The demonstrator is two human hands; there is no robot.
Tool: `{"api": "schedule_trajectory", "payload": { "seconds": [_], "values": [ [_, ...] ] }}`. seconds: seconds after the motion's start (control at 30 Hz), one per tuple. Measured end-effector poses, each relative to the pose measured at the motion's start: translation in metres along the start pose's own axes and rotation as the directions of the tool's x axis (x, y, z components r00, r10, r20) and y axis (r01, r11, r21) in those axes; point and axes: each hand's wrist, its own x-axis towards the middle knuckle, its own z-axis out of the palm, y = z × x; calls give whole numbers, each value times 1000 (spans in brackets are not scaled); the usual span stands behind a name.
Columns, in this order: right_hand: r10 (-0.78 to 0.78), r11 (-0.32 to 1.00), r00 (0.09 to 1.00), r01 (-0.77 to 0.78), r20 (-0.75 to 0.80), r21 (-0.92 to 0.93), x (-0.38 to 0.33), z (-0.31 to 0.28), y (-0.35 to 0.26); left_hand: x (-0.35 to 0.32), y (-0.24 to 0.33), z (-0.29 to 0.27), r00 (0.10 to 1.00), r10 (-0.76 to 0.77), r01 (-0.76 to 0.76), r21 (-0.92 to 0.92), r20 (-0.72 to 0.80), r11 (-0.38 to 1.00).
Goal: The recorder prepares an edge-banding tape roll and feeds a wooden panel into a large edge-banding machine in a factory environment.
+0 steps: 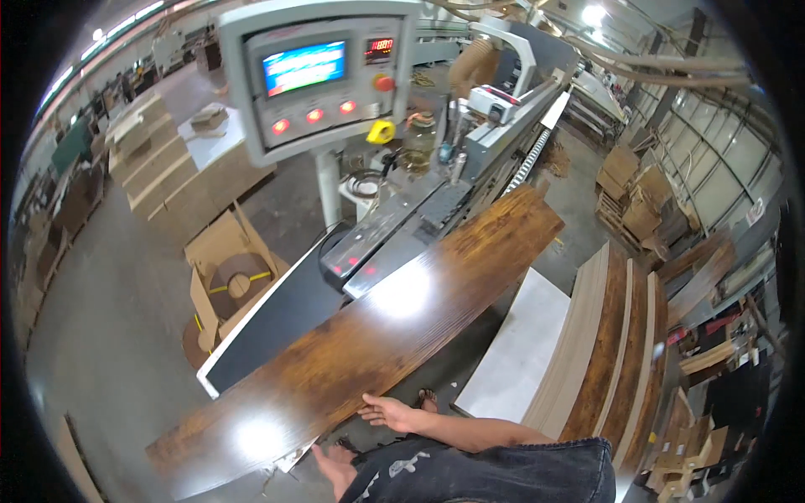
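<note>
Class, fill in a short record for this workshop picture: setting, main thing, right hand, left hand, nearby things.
Setting: factory floor beside a machine with a control panel
Main thing: long dark wooden board, glossy, lying across the machine bed
Right hand: open, fingers at the board's near edge
Left hand: not in view
Nearby: stack of boards on the right; open cardboard box on the left
</note>
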Motion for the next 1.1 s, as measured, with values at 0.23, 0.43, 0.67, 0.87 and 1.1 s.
{"api": "schedule_trajectory", "payload": {
  "seconds": [0.23, 0.43, 0.67, 0.87, 1.1],
  "values": [
    [-245, 969, 959, 238, -140, -64, -91, -165, -106, 11, -59, 131, 999, 11, -2, -181, 48, 984],
    [-509, 707, 713, 666, -481, 238, -143, -322, -225, 44, -58, 170, 977, 117, -154, -207, -180, 966],
    [-670, 456, 542, 840, -508, 295, -140, -361, -328, 62, -42, 69, 889, 338, -425, -281, -310, 860],
    [-727, 406, 216, 900, -652, -155, -118, -301, -284, 30, -25, 54, 870, 388, -477, -322, -304, 818],
    [-732, 509, 34, 692, -681, -513, -54, -238, -303, -8, 4, 45, 832, 345, -496, -302, -435, 814]
  ]
}}
